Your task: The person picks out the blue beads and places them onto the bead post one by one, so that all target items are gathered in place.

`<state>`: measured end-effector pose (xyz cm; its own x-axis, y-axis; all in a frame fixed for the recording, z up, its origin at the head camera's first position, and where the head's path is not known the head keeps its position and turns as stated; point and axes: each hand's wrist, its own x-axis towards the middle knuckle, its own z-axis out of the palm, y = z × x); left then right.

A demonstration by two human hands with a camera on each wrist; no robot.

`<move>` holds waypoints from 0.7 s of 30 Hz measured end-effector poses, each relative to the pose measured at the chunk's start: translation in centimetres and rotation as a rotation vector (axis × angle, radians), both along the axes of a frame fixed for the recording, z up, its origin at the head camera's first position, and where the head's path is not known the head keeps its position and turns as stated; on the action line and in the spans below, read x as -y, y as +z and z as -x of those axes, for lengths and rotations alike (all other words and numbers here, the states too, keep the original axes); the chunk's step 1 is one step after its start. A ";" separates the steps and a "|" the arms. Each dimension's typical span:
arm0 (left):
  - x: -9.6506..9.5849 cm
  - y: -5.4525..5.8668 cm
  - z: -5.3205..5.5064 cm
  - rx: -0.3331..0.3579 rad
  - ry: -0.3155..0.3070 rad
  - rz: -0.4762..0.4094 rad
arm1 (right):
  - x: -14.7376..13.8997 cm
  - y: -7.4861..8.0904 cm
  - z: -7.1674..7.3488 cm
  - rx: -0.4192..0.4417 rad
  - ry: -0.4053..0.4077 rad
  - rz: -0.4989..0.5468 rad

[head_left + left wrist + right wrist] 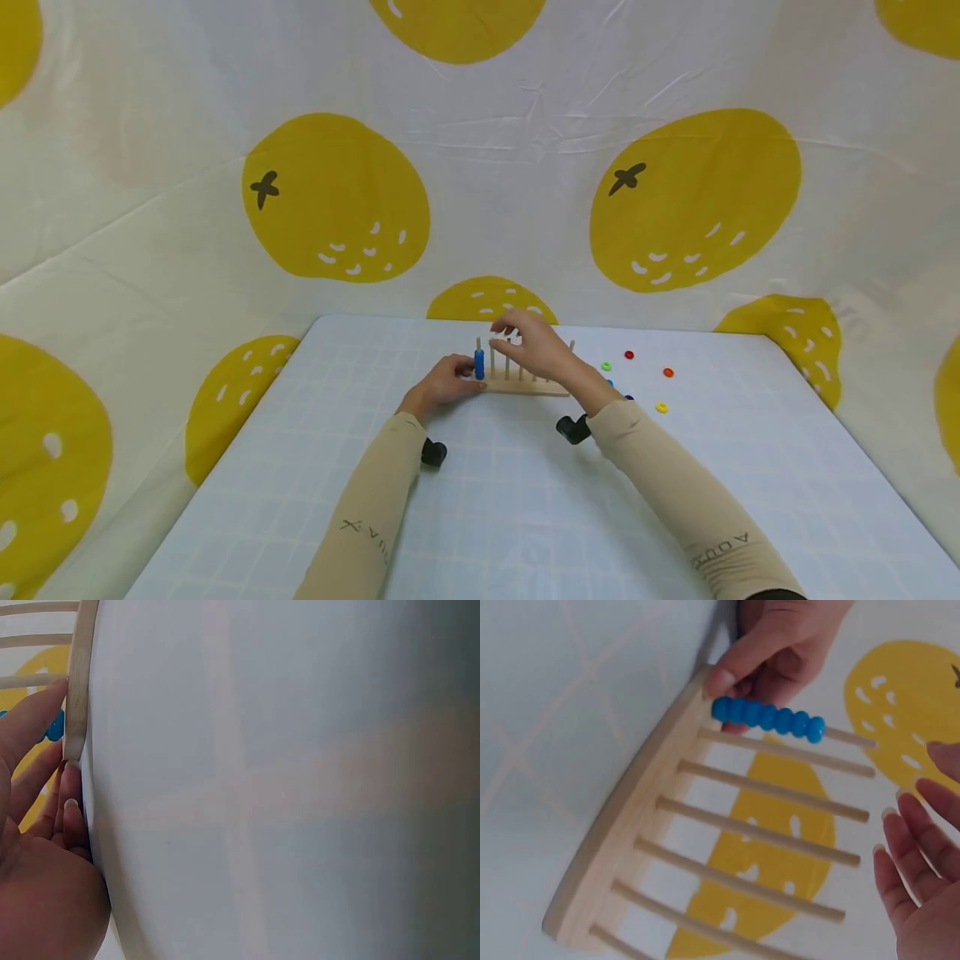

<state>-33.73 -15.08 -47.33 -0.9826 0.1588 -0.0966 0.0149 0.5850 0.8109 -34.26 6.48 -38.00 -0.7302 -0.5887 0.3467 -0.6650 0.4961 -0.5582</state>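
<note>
A wooden peg rack [525, 387] stands on the table, with a row of thin upright pegs on a flat base. Blue beads [769, 718] are stacked on its leftmost peg, whose tip sticks out above them; the other pegs in the right wrist view are bare. My left hand [444, 383] grips the left end of the base, its thumb [721, 681] on the near side and fingers behind. Over the peg tips hovers my right hand [531, 343], fingers loosely bent and apart, holding nothing. In the left wrist view the beads are mostly hidden behind the left hand.
Loose small rings lie right of the rack: red [629, 355], green [606, 366], orange-red [668, 372] and yellow [662, 407], plus blue ones partly hidden by the right forearm. Behind the table [480, 508] hangs a sheet [510, 200] printed with yellow fruit.
</note>
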 end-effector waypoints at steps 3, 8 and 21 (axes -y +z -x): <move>0.0 0.0 -0.1 0.007 0.009 0.002 | -1.4 0.5 -0.6 -0.004 -0.004 -0.002; 0.0 -0.2 0.1 0.011 0.012 0.000 | -4.4 0.8 -1.5 0.001 -0.034 -0.011; 0.1 -0.6 0.3 0.021 0.017 0.001 | -12.3 -0.8 -2.6 -0.012 -0.163 -0.061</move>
<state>-34.00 -15.18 -47.93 -0.9829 0.1421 -0.1175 -0.0122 0.5856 0.8105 -31.65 18.80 -38.81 -0.8140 -0.4826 0.3233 -0.5791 0.6306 -0.5167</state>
